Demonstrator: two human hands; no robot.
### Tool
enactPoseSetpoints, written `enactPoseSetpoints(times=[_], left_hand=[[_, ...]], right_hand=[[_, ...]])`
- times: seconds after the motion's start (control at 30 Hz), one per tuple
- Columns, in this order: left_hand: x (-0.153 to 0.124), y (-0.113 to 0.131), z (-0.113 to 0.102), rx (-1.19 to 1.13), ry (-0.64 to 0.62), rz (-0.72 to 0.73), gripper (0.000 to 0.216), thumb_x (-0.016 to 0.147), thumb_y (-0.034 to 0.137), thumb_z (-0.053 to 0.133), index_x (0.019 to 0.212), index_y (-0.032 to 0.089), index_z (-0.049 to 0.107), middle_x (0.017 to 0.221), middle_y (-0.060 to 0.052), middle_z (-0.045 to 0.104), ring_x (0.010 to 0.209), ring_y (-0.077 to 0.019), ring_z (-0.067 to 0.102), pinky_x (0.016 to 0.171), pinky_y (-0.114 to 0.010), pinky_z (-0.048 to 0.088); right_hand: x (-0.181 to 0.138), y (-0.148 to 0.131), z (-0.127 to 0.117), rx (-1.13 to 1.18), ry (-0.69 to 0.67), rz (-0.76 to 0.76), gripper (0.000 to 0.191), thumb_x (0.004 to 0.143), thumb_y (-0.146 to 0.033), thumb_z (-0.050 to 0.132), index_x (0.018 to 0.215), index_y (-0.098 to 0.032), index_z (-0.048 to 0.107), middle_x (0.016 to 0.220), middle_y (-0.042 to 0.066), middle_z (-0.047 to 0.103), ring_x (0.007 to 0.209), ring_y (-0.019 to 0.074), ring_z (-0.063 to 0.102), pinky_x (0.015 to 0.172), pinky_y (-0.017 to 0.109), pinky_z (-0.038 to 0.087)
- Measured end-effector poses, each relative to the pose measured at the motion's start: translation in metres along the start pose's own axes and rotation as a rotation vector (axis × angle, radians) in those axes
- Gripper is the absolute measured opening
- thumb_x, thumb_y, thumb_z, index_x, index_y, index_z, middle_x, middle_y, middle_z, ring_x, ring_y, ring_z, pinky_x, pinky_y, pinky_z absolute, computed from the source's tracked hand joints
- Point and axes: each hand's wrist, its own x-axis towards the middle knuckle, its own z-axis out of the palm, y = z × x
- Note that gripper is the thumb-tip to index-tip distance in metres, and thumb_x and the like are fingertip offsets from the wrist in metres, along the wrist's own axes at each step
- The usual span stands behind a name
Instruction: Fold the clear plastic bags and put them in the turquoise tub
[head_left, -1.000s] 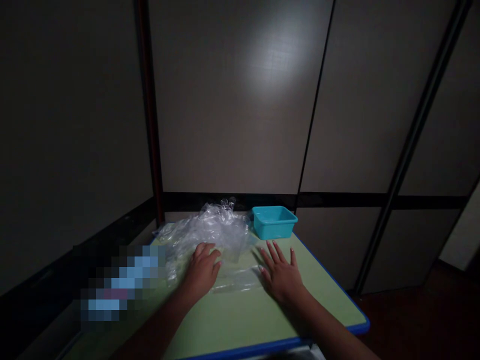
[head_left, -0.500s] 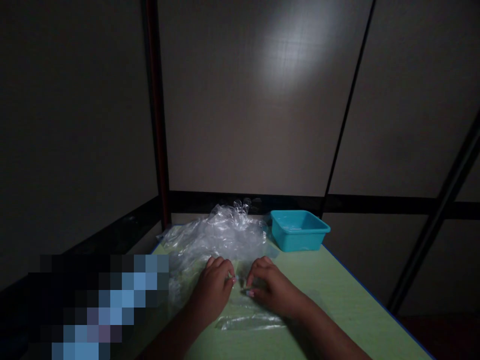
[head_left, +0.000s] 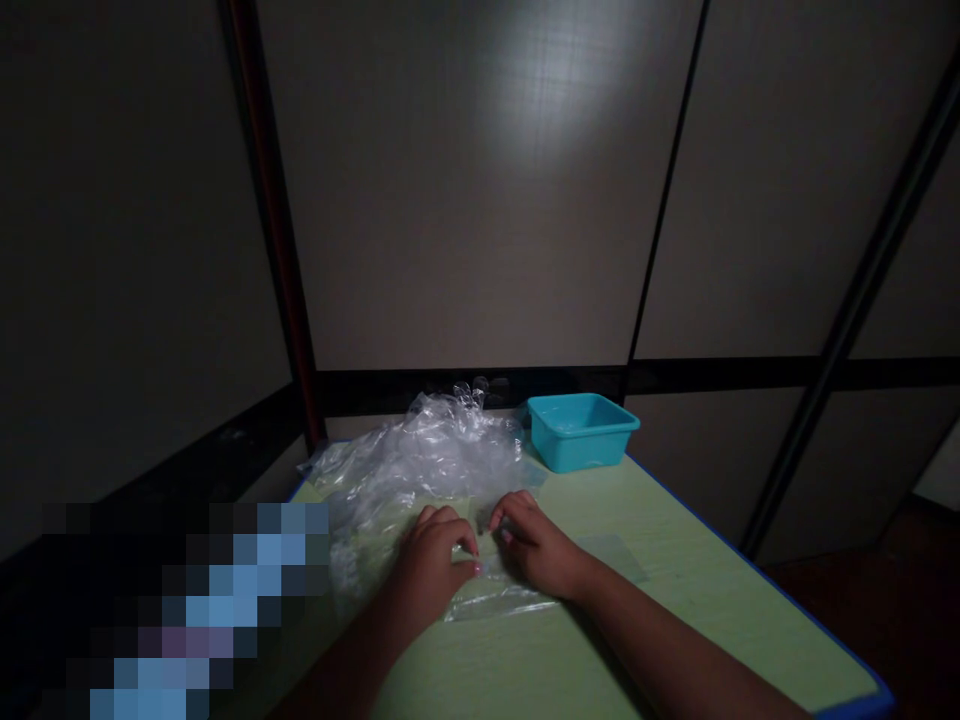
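Observation:
A flat clear plastic bag lies on the green tabletop under and between my hands. My left hand is at its left side, thumb and index tips nearly meeting in a pinch at the film. My right hand rests over the right part, fingers bent, with a gap between thumb and index finger and nothing visible in it. A small dark spot, too blurred to name, shows beside the right fingertips. Behind my hands is a big crumpled heap of clear plastic.
At the back right of the table stands a turquoise plastic basin. Dark panelled walls close off the back and left. The table has a blue edge on the right. A pixelated patch covers the lower left.
The view has shifted, showing more of the table's right side. The right hand's thumb and index finger have moved apart and away from the left fingertips.

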Motion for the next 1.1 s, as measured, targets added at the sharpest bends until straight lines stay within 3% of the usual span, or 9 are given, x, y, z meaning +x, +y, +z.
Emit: enactPoseSetpoints(times=[0.23,0.93,1.1], left_hand=[[0.0011,-0.0009,0.0031,0.009,-0.007,-0.019,0.015,0.066,0.013,0.070,0.075,0.023,0.062,0.084,0.000,0.060,0.089,-0.0215,0.051,0.078,-0.030,0.035],[0.0035,0.0005,0.0037,-0.053,-0.026,-0.022,0.013,0.071,0.009,0.056,0.067,0.021,0.056,0.079,0.000,0.059,0.085,-0.0205,0.051,0.078,-0.029,0.036],[0.0039,-0.0025,0.0052,-0.142,-0.037,-0.047,0.011,0.073,0.011,0.052,0.068,0.020,0.054,0.072,0.001,0.057,0.078,-0.0180,0.053,0.070,-0.025,0.036]], right_hand=[[0.0004,0.0024,0.0032,-0.013,0.015,0.011,0.037,0.062,0.001,0.039,0.087,-0.020,0.054,0.086,0.003,0.053,0.091,0.0189,0.046,0.080,0.032,0.037],[-0.0012,0.0017,0.0029,-0.080,-0.039,0.086,0.038,0.066,-0.004,0.045,0.097,-0.023,0.056,0.097,0.003,0.056,0.101,0.0211,0.045,0.083,0.035,0.031],[-0.0008,-0.0018,0.0000,-0.071,-0.060,0.082,0.021,0.077,-0.012,0.046,0.093,-0.022,0.056,0.092,0.003,0.056,0.096,0.0201,0.045,0.082,0.034,0.032]])
